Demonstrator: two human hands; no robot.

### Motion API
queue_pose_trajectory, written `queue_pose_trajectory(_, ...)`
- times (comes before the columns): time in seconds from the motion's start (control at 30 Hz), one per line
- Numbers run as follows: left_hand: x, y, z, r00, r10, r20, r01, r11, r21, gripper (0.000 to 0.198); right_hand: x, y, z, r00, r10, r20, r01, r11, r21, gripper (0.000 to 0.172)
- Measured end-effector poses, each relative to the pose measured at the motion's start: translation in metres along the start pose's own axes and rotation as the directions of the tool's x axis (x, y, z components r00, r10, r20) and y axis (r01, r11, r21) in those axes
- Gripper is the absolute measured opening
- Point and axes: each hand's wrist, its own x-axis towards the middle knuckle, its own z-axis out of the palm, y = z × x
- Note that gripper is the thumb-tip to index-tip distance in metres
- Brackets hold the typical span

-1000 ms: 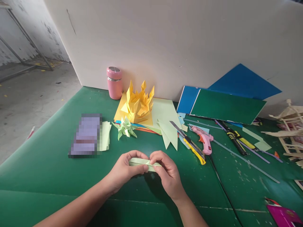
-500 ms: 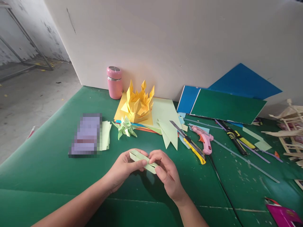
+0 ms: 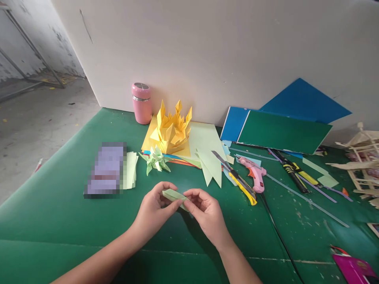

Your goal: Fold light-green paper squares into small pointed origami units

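A small folded strip of pale green paper (image 3: 173,195) is held between both hands, above the front middle of the green table. My left hand (image 3: 158,207) grips its left part, thumb on top. My right hand (image 3: 207,215) pinches its right end, and the thumb covers part of it. The two thumb tips nearly meet on the paper. Just behind my left hand lies a green paper flower (image 3: 155,161). A yellow folded-paper crown shape (image 3: 173,134) stands on coloured sheets behind that. Pale green sheets (image 3: 128,171) lie to the left.
A pink flask (image 3: 141,103) stands at the back by the wall. Right of my hands lie a yellow cutter (image 3: 242,187) with its blade out and a pink glue gun (image 3: 254,171) with a cord. A pixelated flat object (image 3: 106,169) is at left; blue and green boards (image 3: 284,132) lean behind.
My right thumb has moved left and now lies over the paper's right part, close to the left thumb. Less of the strip's right end shows.
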Motion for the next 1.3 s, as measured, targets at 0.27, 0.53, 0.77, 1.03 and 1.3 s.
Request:
queue_pose_trajectory(0.27, -0.002, 0.013, 0.002, 0.998, -0.041, 0.052, 0.053, 0.965, -0.258, 0.043, -0.002, -0.007, 0.005, 0.999, 0.025, 0.026, -0.026, 1.0, 0.006, 0.029)
queue_pose_trajectory(0.53, -0.003, 0.008, 0.005, 0.996, -0.014, 0.084, 0.04, 0.949, -0.314, 0.04, -0.003, -0.011, 0.007, 0.998, 0.048, 0.05, -0.051, 0.996, 0.072, 0.033)
queue_pose_trajectory(0.77, -0.003, 0.011, 0.006, 0.998, -0.006, 0.065, 0.028, 0.938, -0.347, 0.04, -0.002, -0.005, 0.009, 0.992, 0.127, -0.017, -0.125, 0.988, 0.089, 0.036)
queue_pose_trajectory(1.03, -0.001, 0.01, 0.003, 0.993, -0.048, 0.104, 0.086, 0.912, -0.401, 0.041, -0.002, -0.009, 0.008, 0.994, 0.108, 0.002, -0.108, 0.991, 0.084, 0.03)
queue_pose_trajectory(1.3, -0.001, 0.006, -0.001, 0.994, -0.042, 0.101, 0.08, 0.908, -0.41, 0.035, -0.003, -0.008, 0.01, 0.982, 0.186, 0.018, -0.187, 0.975, 0.123, 0.033)
